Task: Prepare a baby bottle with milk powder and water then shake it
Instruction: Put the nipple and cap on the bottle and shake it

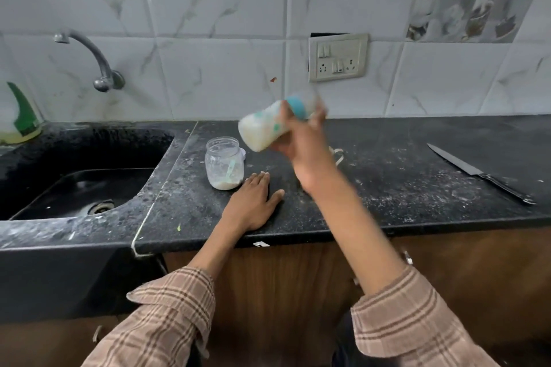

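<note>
The table (387,176) was speckled black, dusted white. The bottle (262,131) held creamy white milk under a teal ring. The sleeves (417,328) were tan with brown plaid; the wall tiles (223,9) white, grey-veined.

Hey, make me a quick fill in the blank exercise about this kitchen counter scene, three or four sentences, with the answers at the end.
1. The right hand holds the baby bottle tilted above the ____.
2. The left hand lies flat beside the glass ____.
3. Far right on the countertop lies a ____.
4. The tap sticks out of the wall above the ____.

Answers: countertop; jar; knife; sink
</note>
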